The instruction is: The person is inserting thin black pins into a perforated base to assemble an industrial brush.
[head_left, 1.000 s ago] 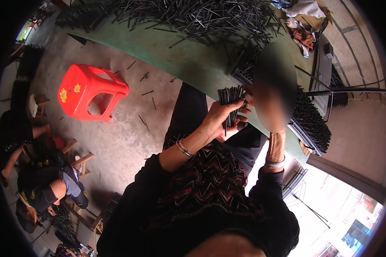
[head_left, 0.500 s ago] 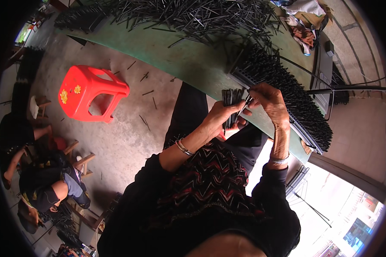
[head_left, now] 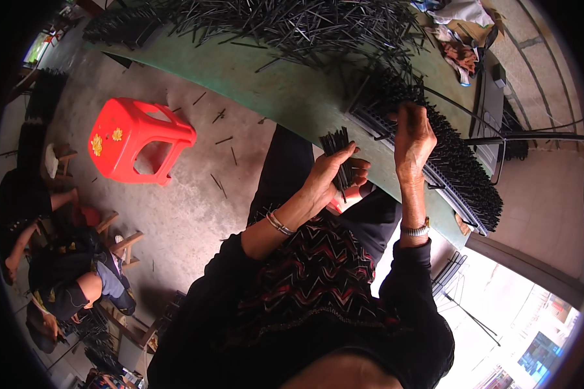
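Note:
A bundle of thin black sticks (head_left: 334, 141) is gripped in my left hand (head_left: 333, 170), held above my lap near the table edge. My right hand (head_left: 411, 139) is over a long rack (head_left: 438, 176) densely filled with upright black sticks (head_left: 464, 170). Its fingers are pinched together at the rack's near side, and what lies between them is too dark and small to make out. The rack rests along the right end of the green table (head_left: 240, 91).
A large heap of loose black sticks (head_left: 298, 23) covers the table's far side. A red plastic stool (head_left: 126, 139) stands on the floor at left, with scattered sticks nearby. Cloths (head_left: 461, 55) lie at the back right. Other people (head_left: 84, 279) sit at far left.
My right hand has moved away from the bundle, up to the rack. My left hand still grips the bundle, which is now tilted a little further left at its top.

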Demonstrator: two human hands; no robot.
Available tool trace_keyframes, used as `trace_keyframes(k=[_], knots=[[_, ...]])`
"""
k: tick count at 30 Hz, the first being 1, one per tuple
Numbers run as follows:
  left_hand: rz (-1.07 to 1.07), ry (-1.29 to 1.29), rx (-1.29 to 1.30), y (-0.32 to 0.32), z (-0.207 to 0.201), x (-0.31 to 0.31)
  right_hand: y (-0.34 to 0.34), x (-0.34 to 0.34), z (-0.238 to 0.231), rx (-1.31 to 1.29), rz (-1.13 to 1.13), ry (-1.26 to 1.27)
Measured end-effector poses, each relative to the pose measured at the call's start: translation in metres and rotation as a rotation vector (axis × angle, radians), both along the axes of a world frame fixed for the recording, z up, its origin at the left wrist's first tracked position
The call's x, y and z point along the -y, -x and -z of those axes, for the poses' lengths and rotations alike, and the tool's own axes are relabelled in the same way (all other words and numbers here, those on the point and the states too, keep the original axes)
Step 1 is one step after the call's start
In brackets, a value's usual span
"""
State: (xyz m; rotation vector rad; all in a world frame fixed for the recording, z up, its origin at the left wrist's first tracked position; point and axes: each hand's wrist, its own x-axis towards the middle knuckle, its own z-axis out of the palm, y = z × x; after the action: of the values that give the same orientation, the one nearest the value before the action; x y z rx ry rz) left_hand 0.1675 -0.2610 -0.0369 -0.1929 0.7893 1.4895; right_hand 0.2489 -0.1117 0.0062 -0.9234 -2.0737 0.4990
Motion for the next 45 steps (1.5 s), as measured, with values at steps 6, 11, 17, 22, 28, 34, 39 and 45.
trace_keyframes(k=[6, 11, 17, 22, 28, 34, 39, 45], knots=[[-0.053, -0.044, 0.006, 0.001, 0.007, 0.002, 0.0, 0.004, -0.009, 0.073, -0.037, 0.039], [-0.051, -0.037, 0.006, 0.0, 0.002, 0.002, -0.004, -0.007, -0.006, 0.151, -0.134, 0.014], [-0.044, -0.036, 0.016, -0.002, 0.002, 0.006, 0.008, -0.006, 0.0, 0.292, -0.101, -0.167], [-0.043, -0.049, -0.029, -0.004, -0.004, 0.005, 0.006, -0.008, 0.011, 0.408, 0.049, -0.429], [-0.189, -0.145, -0.068, -0.001, -0.024, 0.001, -0.002, 0.051, -0.022, -0.162, -0.16, 0.104], [-0.187, -0.273, -0.092, -0.043, -0.07, -0.016, -0.018, 0.102, -0.021, -0.636, -0.114, 0.388], [-0.141, -0.191, 0.009, -0.06, -0.072, -0.01, -0.055, 0.093, -0.06, 0.094, -0.023, -0.05], [0.622, -0.301, -0.622, -0.051, -0.101, -0.007, -0.117, 0.078, -0.123, -0.202, -0.053, 0.369]])
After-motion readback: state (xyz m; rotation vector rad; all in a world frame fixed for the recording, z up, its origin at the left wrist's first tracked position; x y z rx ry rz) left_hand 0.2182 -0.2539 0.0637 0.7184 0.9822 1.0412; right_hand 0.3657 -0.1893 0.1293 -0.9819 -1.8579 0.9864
